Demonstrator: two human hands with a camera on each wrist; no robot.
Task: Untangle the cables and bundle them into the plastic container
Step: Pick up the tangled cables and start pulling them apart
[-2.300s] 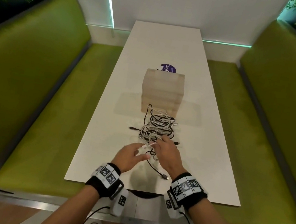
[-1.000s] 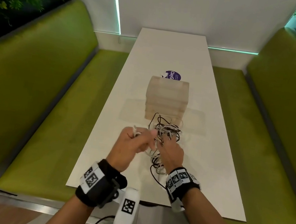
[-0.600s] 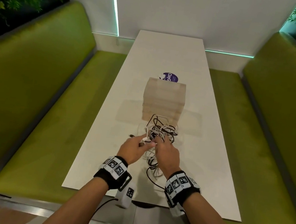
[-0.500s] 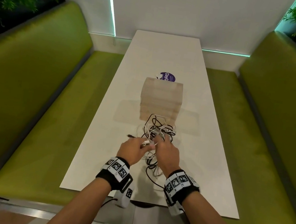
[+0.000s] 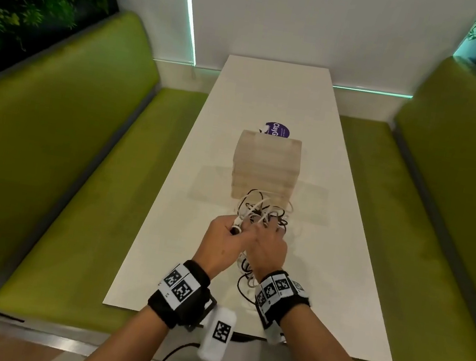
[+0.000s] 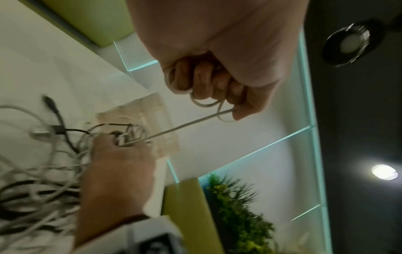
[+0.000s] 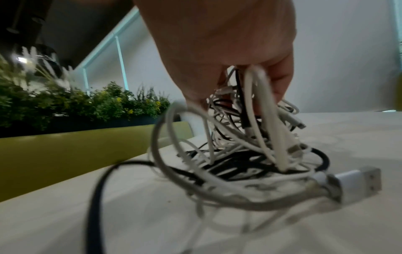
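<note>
Fingers (image 6: pixel 219 82) of left hand (image 5: pixel 223 241) curled around white cable (image 6: pixel 187 125) (wrist view only), right hand (image 5: pixel 269 248) gripping tangle (image 7: pixel 250 146)

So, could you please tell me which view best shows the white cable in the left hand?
The left wrist view: the left hand curls round the looped white cable. The head view shows only a bit of it above the fist; in the right wrist view I cannot single it out.

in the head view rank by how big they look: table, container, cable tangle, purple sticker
1. table
2. container
3. cable tangle, looks a bit smaller than the container, but the hands hide part of it, so these two are unsure
4. purple sticker, partly behind the container
</note>
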